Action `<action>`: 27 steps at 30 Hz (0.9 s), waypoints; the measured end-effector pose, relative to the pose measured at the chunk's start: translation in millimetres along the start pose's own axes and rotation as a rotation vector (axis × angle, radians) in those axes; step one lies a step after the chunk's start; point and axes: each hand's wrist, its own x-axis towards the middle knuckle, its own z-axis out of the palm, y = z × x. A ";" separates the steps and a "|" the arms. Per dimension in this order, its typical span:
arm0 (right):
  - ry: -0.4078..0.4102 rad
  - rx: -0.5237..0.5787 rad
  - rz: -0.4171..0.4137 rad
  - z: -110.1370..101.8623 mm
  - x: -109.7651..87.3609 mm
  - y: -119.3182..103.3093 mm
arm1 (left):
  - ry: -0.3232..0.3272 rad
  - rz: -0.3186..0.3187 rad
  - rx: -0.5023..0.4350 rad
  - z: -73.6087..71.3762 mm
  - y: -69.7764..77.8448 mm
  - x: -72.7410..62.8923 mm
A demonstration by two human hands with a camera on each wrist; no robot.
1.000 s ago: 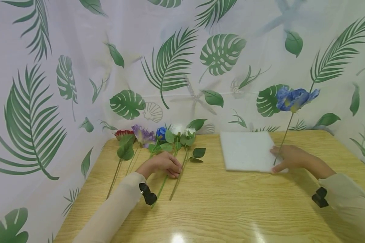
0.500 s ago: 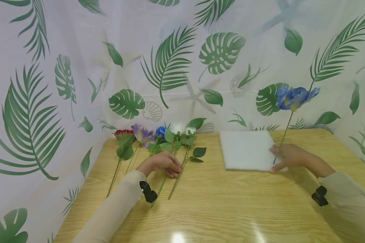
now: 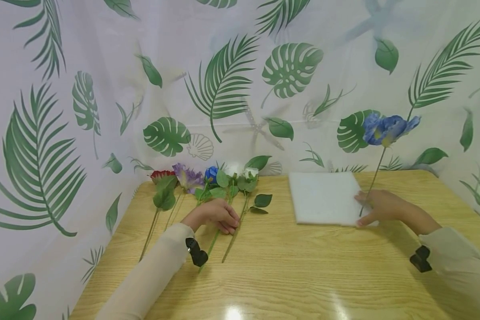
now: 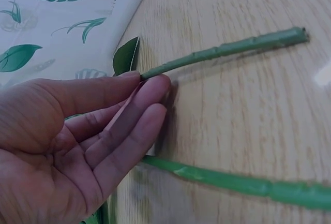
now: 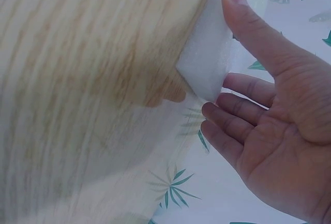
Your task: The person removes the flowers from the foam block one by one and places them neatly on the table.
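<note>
My left hand [image 3: 214, 214] pinches the stem of a white artificial rose [image 3: 250, 172] between thumb and fingertips. In the left wrist view, that green stem [image 4: 232, 49] passes out beyond the fingertips, its cut end just off the table. On the right, a white foam board [image 3: 322, 199] lies flat, and a blue artificial flower [image 3: 389, 129] stands upright at its right side, leaning slightly right. My right hand [image 3: 386, 208] is at the board's right edge beside that flower's stem, thumb and fingers spread and touching the foam [image 5: 207, 53].
Left of the left hand lie a red flower [image 3: 162, 177], a purple flower [image 3: 189, 178] and a blue rose [image 3: 211, 174] with green stems. Another green stem [image 4: 248, 185] runs beneath the left hand. A leaf-patterned curtain [image 3: 240, 89] hangs behind the wooden table [image 3: 288, 275].
</note>
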 end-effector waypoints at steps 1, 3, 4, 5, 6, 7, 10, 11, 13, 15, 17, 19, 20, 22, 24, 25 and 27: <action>0.001 0.002 0.001 0.4 0.1 0.2 | 0.003 -0.002 0.001 0.3 -0.3 0.3; 0.001 0.007 0.005 0.9 0.4 0.5 | 0.012 -0.008 0.000 0.8 -1.2 1.4; 0.000 0.009 0.006 1.2 0.5 0.6 | 0.017 -0.008 0.001 0.9 -1.6 1.6; 0.000 0.008 0.006 1.3 0.5 0.7 | 0.021 -0.010 0.000 1.0 -1.6 1.6; -0.001 0.009 0.007 1.5 0.6 0.7 | 0.023 -0.010 0.000 1.0 -1.6 1.5; -0.002 0.008 0.007 1.5 0.6 0.6 | 0.025 -0.011 0.000 1.1 -1.6 1.2; -0.003 0.003 0.006 1.4 0.9 0.5 | 0.026 -0.011 -0.002 0.8 -0.4 -0.6; -0.004 -0.001 0.006 1.3 1.0 0.4 | 0.026 -0.013 -0.002 0.7 0.2 -1.3; -0.005 -0.006 0.004 1.2 1.1 -0.2 | 0.026 -0.014 0.000 0.0 1.3 -2.5; -0.005 -0.011 0.001 1.1 1.0 -0.5 | 0.029 -0.010 -0.002 -1.2 2.3 -3.1; -0.004 -0.018 -0.006 1.1 0.9 -0.9 | 0.034 -0.001 -0.001 -2.4 3.0 -3.6; -0.002 -0.021 -0.009 1.5 1.0 -0.2 | 0.040 0.008 -0.006 -3.6 3.4 -3.8; -0.002 -0.019 -0.009 1.5 0.9 0.0 | 0.042 0.012 -0.009 -4.0 3.5 -3.8; -0.002 -0.019 -0.009 1.6 1.1 0.5 | 0.045 0.021 -0.005 -5.0 3.5 -4.1; -0.003 -0.017 -0.006 1.6 1.3 1.3 | 0.048 0.021 -0.008 -5.7 3.4 -4.0; -0.003 -0.017 -0.006 1.6 1.3 1.5 | 0.049 0.020 -0.007 -5.9 3.5 -4.1; -0.005 -0.021 -0.009 1.8 1.5 2.5 | 0.048 0.021 -0.004 -6.2 4.2 -4.3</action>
